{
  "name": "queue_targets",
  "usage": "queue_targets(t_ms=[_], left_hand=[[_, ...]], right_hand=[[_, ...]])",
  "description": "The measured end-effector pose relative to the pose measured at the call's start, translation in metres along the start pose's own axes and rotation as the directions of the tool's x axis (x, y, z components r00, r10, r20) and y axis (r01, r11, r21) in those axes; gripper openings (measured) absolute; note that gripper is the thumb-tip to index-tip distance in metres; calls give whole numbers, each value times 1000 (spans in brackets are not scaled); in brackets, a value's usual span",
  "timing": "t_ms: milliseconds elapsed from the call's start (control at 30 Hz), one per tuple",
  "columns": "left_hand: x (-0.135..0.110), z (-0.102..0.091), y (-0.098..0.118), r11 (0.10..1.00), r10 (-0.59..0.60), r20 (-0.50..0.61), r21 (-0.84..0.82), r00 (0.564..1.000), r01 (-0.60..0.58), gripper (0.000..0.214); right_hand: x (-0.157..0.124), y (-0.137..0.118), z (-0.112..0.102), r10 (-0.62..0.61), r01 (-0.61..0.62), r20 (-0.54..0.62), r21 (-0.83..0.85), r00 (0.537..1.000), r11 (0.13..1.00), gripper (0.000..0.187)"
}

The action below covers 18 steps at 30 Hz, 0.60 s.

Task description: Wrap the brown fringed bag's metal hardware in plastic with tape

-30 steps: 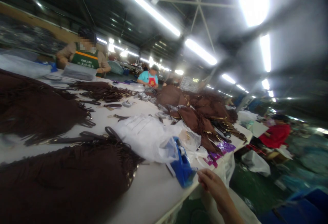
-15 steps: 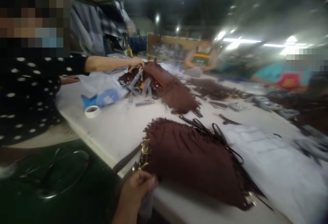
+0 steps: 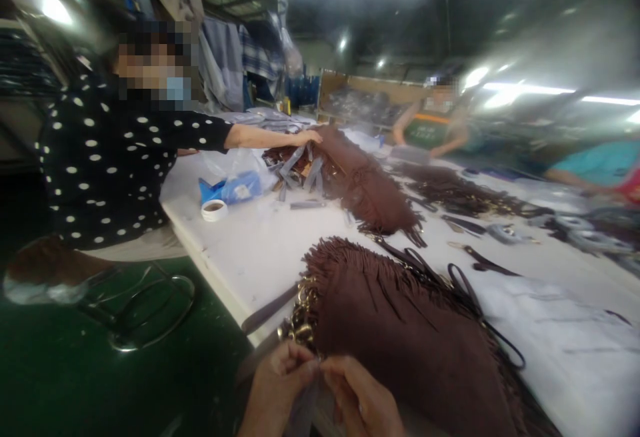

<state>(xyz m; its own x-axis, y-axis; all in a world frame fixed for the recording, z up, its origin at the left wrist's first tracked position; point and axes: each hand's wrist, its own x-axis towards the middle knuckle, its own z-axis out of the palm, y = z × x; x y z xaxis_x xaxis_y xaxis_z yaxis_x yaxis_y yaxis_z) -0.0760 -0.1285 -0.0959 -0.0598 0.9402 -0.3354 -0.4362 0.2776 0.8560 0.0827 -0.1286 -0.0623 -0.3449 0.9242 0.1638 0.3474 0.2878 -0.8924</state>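
My left hand (image 3: 275, 383) is closed in a pinch at the near table edge, below the brass-coloured rings and clasps (image 3: 304, 313) of a dark brown fringed leather bag (image 3: 400, 317). A greyish, see-through strip (image 3: 301, 413) hangs from its fingers. My right hand (image 3: 363, 393) is closed too, its fingertips meeting the left ones; what it pinches is too small to make out. The bag lies flat on the white table (image 3: 235, 250), fringe to the far side, and a brown strap (image 3: 270, 307) sticks out on its left.
A co-worker in polka dots (image 3: 105, 163) reaches over a pile of brown fringed leather (image 3: 375, 187). A tape roll (image 3: 214, 210) and blue plastic packet (image 3: 235, 188) lie at left. White sheeting (image 3: 560, 337) spreads right, near a loose strap (image 3: 487, 260). A stool (image 3: 150, 317) stands left.
My right hand has come into view and joined the left at the bag's near corner. The view has turned left. The co-worker's arm still reaches to the leather pile.
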Motion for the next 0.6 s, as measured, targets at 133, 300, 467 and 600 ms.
queue_targets(t_ms=[133,300,467,600], left_hand=[[-2,0,1,999,35,38,27,999,-36,27],[0,-2,-4,998,55,40,37,998,-56,28],[2,-3,1,994,40,84,98,996,-49,28],[-2,5,11,995,57,32,75,998,-59,25]], right_hand=[[1,2,1,-36,40,40,-101,999,994,26],[4,5,4,-99,98,11,-318,995,943,31],[5,4,9,-166,103,-46,-613,985,783,37],[7,-4,13,-191,88,-19,-838,981,538,29]])
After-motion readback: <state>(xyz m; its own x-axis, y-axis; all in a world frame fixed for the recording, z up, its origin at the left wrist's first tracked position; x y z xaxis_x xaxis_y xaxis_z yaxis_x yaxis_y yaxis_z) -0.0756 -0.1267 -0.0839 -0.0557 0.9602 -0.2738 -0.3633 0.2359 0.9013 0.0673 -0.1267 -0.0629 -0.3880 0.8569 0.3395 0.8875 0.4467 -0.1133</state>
